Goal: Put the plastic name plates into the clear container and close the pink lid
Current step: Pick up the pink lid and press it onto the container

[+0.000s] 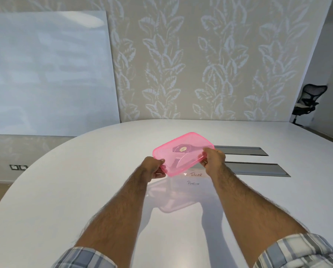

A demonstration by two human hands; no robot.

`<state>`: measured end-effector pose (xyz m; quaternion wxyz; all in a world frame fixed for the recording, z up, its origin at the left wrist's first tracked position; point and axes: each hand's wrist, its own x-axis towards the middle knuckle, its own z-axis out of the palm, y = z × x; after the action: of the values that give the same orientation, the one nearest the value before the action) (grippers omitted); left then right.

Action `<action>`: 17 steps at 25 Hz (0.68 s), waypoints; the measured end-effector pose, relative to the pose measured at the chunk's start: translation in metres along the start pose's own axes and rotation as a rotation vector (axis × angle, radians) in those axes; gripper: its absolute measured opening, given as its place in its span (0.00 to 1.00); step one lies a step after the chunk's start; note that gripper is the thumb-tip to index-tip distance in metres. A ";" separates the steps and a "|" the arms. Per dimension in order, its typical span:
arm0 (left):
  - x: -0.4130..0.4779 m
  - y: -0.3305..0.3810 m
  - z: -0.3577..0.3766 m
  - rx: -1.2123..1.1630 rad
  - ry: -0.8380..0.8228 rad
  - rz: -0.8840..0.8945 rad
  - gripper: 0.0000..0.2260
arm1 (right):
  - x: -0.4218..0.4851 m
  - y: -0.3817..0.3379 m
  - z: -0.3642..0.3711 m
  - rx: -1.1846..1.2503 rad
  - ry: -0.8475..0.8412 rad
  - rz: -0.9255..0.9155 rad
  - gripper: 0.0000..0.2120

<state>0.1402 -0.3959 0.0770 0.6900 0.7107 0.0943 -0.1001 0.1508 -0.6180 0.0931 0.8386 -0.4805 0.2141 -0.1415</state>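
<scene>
A translucent pink lid (183,153) hangs tilted above the white table (65,190), held at both near corners. My left hand (154,168) grips its left corner and my right hand (214,157) grips its right edge. Below the lid stand clear plastic name plates: one marked "Bear" (195,174) and, nearer to me, one marked "Penguin" (193,183). The clear container is hard to make out; whether it sits under the lid I cannot tell. A pink-tinted shadow of the lid lies on the table closer to me.
Two grey cable hatches (241,150) (258,169) are set into the table right of my hands. A whiteboard (45,74) leans on the patterned wall at left. A black office chair (309,101) stands at the far right.
</scene>
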 end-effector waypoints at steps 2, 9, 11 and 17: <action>0.008 0.003 -0.018 0.025 -0.024 0.010 0.06 | -0.001 -0.004 0.001 -0.048 0.031 -0.034 0.06; 0.038 0.010 -0.033 0.155 -0.095 0.100 0.05 | -0.007 -0.009 -0.018 -0.488 0.028 -0.161 0.09; 0.044 0.015 -0.024 0.170 -0.088 0.135 0.06 | -0.007 -0.014 -0.025 -0.660 0.052 -0.209 0.09; 0.060 0.024 0.003 0.285 -0.023 0.200 0.05 | 0.013 -0.025 -0.046 -1.083 0.111 -0.255 0.21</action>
<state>0.2040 -0.3999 0.0835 0.5898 0.8059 -0.0002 -0.0515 0.1384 -0.6707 0.0912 0.4357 -0.8565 0.2405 -0.1367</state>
